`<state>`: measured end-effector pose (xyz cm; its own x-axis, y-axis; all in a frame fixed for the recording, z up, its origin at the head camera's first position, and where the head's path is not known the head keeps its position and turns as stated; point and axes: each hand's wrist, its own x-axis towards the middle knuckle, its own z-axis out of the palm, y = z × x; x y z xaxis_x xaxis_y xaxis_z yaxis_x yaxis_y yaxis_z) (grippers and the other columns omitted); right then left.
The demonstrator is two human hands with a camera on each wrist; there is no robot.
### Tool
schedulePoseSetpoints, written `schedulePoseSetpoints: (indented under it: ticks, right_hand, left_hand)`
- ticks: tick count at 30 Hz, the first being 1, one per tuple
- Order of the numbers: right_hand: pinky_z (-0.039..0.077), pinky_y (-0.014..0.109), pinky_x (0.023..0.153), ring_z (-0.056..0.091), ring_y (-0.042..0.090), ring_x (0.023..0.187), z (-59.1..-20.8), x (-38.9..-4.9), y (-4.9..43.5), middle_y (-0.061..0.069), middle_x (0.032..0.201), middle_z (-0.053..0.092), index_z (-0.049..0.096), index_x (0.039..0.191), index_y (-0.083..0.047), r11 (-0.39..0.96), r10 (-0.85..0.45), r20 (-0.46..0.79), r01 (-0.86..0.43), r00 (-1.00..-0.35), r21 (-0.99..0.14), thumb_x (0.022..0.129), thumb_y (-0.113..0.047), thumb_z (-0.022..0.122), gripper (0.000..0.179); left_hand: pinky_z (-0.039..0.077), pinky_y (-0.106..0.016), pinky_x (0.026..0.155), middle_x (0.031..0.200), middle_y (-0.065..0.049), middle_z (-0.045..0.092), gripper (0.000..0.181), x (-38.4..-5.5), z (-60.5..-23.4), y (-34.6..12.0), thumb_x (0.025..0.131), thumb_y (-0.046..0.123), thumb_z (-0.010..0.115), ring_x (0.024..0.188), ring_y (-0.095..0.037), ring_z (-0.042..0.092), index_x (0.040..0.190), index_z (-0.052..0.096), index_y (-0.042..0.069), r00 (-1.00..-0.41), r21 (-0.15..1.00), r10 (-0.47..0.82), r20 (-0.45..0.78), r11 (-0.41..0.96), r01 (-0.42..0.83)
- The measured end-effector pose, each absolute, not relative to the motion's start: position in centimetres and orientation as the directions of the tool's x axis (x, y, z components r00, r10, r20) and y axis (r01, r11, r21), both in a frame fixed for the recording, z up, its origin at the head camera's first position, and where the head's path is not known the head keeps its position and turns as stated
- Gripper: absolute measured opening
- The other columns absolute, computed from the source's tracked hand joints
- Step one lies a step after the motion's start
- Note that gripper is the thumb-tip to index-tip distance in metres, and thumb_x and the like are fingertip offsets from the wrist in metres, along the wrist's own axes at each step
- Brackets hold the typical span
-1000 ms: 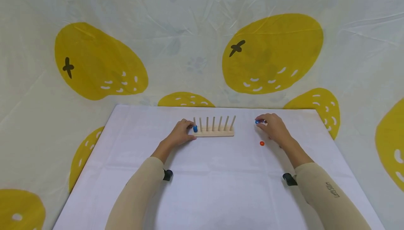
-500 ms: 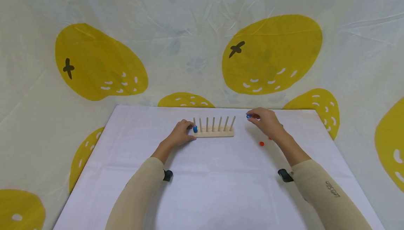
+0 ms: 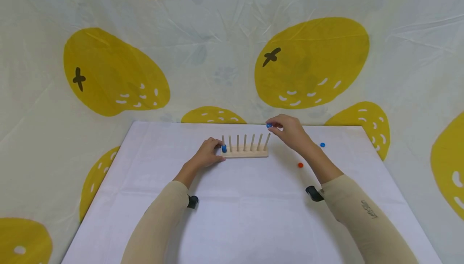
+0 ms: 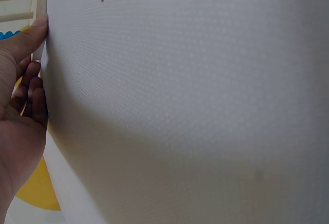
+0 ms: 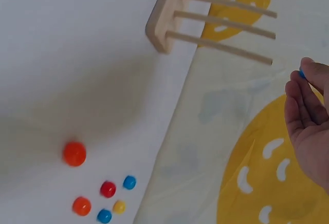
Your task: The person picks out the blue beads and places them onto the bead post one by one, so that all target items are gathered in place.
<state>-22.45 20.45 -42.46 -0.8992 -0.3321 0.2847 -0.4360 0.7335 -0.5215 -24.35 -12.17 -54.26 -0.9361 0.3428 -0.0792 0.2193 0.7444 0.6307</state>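
Note:
A wooden peg rack [image 3: 246,153] with a row of upright pegs stands near the table's far edge. Its leftmost peg carries blue beads [image 3: 224,148], stacked low. My left hand [image 3: 206,153] holds the rack's left end; in the left wrist view the thumb [image 4: 31,38] lies along the base's edge, the fingers on its other side. Above and slightly behind the rack's right end, my right hand [image 3: 291,132] pinches a blue bead [image 3: 269,125] between thumb and fingertips. Most of that bead is hidden by the fingers in the right wrist view.
Loose beads lie right of the rack: an orange one [image 5: 74,154] nearest it, then a red [image 5: 108,189], a yellow [image 5: 119,206], another orange [image 5: 81,206] and blue ones [image 5: 129,182]. A patterned cloth [image 3: 217,54] hangs behind the white table [image 3: 239,223].
My right hand has lifted the blue bead and carried it left, from above the loose beads to the rack's right end. Another blue bead on the table came into sight. The left hand stays put.

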Motion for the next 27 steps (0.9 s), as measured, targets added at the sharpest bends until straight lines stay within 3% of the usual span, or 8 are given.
schedulePoseSetpoints:
  ticks: [27]
  right_hand:
    - [0.058,0.042,0.093,0.068,0.024,0.102,-43.2,-23.4,10.5,0.006,0.109,0.076,0.074,0.115,-0.007,0.620,-0.463,0.238,-0.504,-0.854,-0.601,0.095,-0.015,0.075,0.021]
  left_hand:
    - [0.044,-0.042,0.114,0.128,-0.009,0.058,0.057,-24.5,-54.1,-12.3,0.086,0.024,0.086,0.121,-0.026,0.051,0.135,0.063,0.008,-0.932,0.624,0.347,-0.104,0.753,0.210]
